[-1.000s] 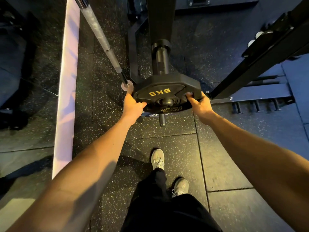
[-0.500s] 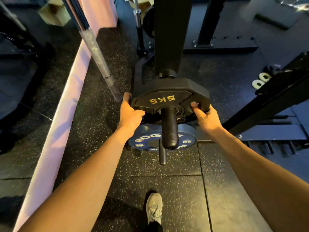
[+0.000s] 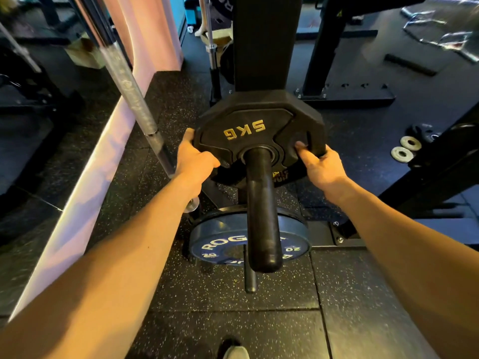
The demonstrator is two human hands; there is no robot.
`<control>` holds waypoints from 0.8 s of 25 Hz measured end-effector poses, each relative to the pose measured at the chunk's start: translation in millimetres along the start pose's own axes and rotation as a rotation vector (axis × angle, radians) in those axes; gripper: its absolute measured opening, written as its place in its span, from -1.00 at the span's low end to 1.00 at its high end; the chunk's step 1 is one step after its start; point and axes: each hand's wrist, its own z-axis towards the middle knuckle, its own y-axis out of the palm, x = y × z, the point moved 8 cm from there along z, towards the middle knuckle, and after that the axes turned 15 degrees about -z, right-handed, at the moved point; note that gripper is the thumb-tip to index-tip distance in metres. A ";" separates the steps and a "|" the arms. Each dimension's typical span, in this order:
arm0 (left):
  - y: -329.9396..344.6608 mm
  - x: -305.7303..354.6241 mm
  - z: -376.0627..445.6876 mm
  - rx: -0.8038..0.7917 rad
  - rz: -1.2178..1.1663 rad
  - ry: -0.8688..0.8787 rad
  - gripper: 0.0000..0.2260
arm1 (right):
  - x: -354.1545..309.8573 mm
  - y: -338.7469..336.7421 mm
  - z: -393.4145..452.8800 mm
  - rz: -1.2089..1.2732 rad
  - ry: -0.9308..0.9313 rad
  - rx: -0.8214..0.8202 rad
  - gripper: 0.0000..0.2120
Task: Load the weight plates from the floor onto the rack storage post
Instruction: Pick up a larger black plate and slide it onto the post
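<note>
A: How are the hands set?

B: The left hand (image 3: 193,158) grips the left edge of the black 5KG plate (image 3: 259,130), thumb on its face and fingers wrapped behind. The right hand (image 3: 320,165) holds the right edge, thumb hooked into a grip slot. They sit apart, one on each side, both arms stretched forward.

A: And the plate?

B: Threaded on the storage post (image 3: 261,203), far back against the black rack upright (image 3: 267,42).

A: Around it?

B: At left, a barbell (image 3: 129,92) leans over a pale strip; the speckled rubber floor (image 3: 259,320) carries a blue plate (image 3: 220,239) beneath the post, and two small silver plates (image 3: 407,149) lie at right.
</note>
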 end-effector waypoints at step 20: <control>-65.5 50.4 -214.4 -0.170 0.425 -0.098 -0.56 | -63.8 -77.1 -192.8 -0.521 0.025 -0.252 -0.51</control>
